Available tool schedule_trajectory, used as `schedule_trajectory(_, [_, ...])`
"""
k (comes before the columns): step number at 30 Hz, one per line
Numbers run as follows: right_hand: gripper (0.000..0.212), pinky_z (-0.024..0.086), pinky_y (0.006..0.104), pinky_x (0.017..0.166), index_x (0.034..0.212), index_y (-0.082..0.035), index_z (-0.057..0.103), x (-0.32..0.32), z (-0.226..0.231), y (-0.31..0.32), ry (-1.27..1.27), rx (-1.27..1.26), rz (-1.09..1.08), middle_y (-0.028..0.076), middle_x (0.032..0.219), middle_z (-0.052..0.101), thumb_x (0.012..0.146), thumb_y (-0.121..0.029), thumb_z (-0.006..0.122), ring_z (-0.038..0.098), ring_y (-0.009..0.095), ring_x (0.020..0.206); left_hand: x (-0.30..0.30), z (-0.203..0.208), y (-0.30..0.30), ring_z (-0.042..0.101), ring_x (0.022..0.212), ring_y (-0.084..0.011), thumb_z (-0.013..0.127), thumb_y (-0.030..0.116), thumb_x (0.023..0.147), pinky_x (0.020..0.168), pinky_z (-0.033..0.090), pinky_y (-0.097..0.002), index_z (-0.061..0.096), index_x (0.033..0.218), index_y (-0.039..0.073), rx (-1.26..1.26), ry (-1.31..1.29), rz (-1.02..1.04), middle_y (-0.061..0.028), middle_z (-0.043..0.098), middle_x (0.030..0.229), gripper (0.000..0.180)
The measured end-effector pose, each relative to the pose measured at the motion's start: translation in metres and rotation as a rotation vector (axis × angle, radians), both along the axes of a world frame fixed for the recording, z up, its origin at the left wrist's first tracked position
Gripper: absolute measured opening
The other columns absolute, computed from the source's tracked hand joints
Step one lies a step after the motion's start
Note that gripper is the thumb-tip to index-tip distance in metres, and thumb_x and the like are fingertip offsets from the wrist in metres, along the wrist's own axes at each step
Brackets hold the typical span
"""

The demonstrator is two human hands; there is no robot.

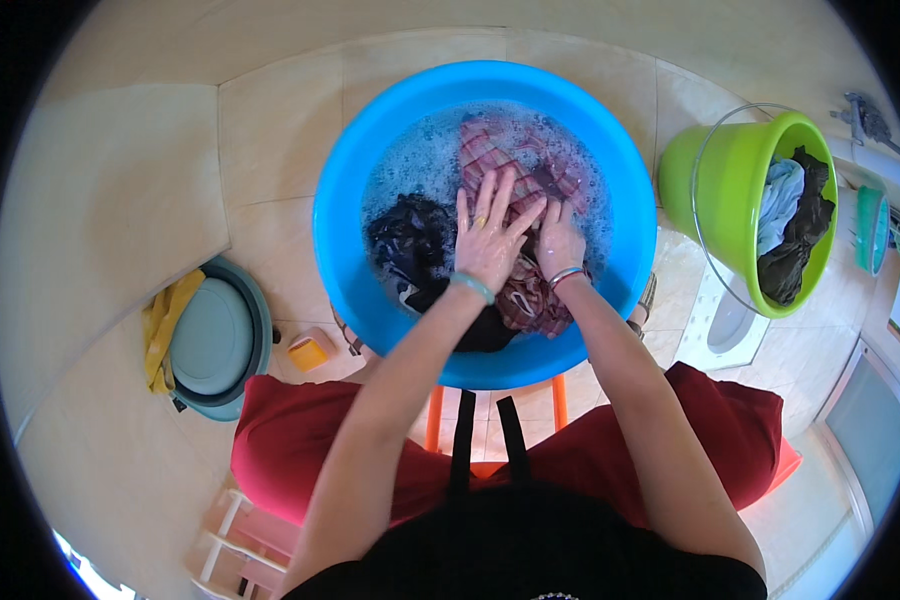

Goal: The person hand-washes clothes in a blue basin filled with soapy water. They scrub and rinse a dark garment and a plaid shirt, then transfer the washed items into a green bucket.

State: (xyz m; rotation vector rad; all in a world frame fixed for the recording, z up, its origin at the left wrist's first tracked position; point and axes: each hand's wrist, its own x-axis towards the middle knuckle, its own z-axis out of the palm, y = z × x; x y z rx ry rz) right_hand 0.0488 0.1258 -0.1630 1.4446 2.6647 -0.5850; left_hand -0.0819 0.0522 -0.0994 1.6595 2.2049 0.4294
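A wide blue basin [332,225] holds soapy water and wet clothes. Across its middle and far side stretches a red-and-white plaid garment [497,152], partly under the suds. My left hand [486,243] lies on this cloth with its fingers spread. Close beside it, my right hand [561,243] has its fingers curled into the plaid cloth; the fingertips are partly hidden. Dark clothes [410,240] lie bunched in the water to the left of my left hand, and some black cloth sits at the basin's near side.
To the right, a tilted-looking green bucket [710,175] holds blue and dark clothes [798,225]. A squat toilet [728,318] is set in the floor below it. At left are a grey-green folding basin [212,340], a yellow cloth [165,330] and a soap box [311,350].
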Motion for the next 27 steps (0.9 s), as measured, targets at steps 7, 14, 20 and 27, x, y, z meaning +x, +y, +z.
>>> schedule_trajectory(7, [0.031,0.052,0.0509,0.063,0.114,-0.008,0.043,-0.011,-0.038,0.021,-0.228,-0.402,-0.073,0.020,0.091,0.066,0.089,-0.024,0.053,0.067,0.037,0.078,-0.024,-0.076,0.027,0.015,0.143,-0.0314,0.057,0.036,0.089,0.109,0.018,-0.0624,0.044,0.139,0.031,-0.449,0.110,-0.280,-0.0115,0.014,0.156,0.051])
schedule_trajectory(14, [0.045,0.051,0.0482,0.080,0.126,-0.007,0.053,-0.012,-0.075,0.015,-0.054,-0.354,-0.056,0.025,0.111,0.061,0.087,-0.029,0.057,0.063,0.038,0.097,-0.029,-0.110,0.039,0.053,0.116,-0.0342,0.052,0.028,0.090,0.099,0.041,-0.0429,0.059,0.124,0.012,-0.726,-0.452,-0.049,-0.0198,0.055,0.128,0.039])
schedule_trajectory(20, [0.056,0.051,0.0493,0.082,0.135,-0.005,0.037,-0.035,-0.012,0.041,-0.188,-0.500,-0.203,0.026,0.124,0.050,0.083,-0.010,0.059,0.059,0.043,0.101,-0.011,-0.051,0.027,0.054,0.116,-0.0329,0.058,0.017,0.090,0.098,0.043,-0.0363,0.055,0.130,0.012,-0.165,-0.595,0.281,-0.0173,0.055,0.129,0.040])
schedule_trajectory(27, [0.036,0.051,0.0431,0.076,0.112,-0.003,0.055,-0.033,0.130,-0.025,0.583,-0.275,0.116,0.019,0.099,0.055,0.077,-0.002,0.064,0.059,0.038,0.089,-0.013,0.022,0.022,0.049,0.122,-0.0286,0.063,0.025,0.092,0.100,0.043,-0.0426,0.017,0.151,0.019,0.045,-2.032,0.970,-0.0128,0.042,0.142,0.076])
